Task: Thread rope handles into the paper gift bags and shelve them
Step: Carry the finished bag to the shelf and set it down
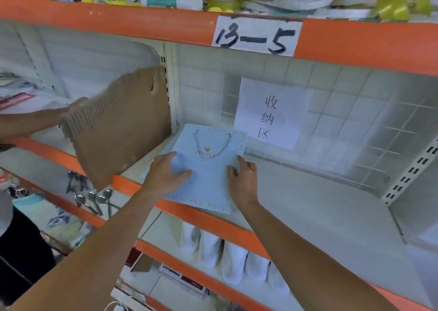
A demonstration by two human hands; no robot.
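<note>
hands of the person reach onto a white shelf [296, 192] with an orange front edge. left hand [163, 175] rests on top of a light blue paper gift bag [208, 175], fingers loosely curled over its left part with the thumb along the top; whether it truly grips the paper i cannot tell. right hand [241, 180] touches the bag's right edge with fingers nearly straight. gift bag lies flat on the shelf, its lower corner sticking out past the orange edge, and a twisted rope handle [212, 146] loops across its face over a gold crown print. a second bag seems to lie beneath it. behind it a white paper sign [270, 114] hangs on the wire grid back. just left, another person's hand [73, 108] holds a brown corrugated cardboard sheet [118, 126]. a label [257, 36] reading 13-5 sits on the upper orange beam.
</note>
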